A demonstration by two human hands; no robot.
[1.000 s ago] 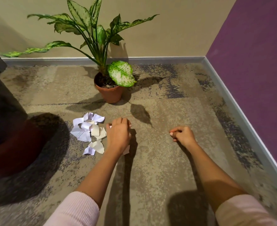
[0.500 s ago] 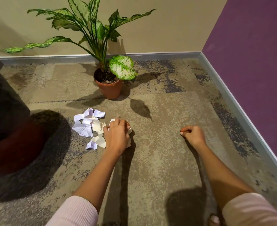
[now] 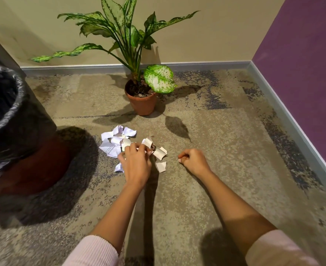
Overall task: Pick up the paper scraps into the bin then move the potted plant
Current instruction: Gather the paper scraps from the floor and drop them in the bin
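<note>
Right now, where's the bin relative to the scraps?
In the head view the bin, lined with a black bag, stands at the far left on the carpet, left of the paper scraps under the left hand.

There is only one view, from the camera on my head. It looks forward and steeply down at the carpet [image 3: 206, 189] just before me, with both my forearms reaching in from the bottom edge. It faces the room's corner, beige wall [image 3: 215, 35] ahead, purple wall [image 3: 302, 64] on the right.
</note>
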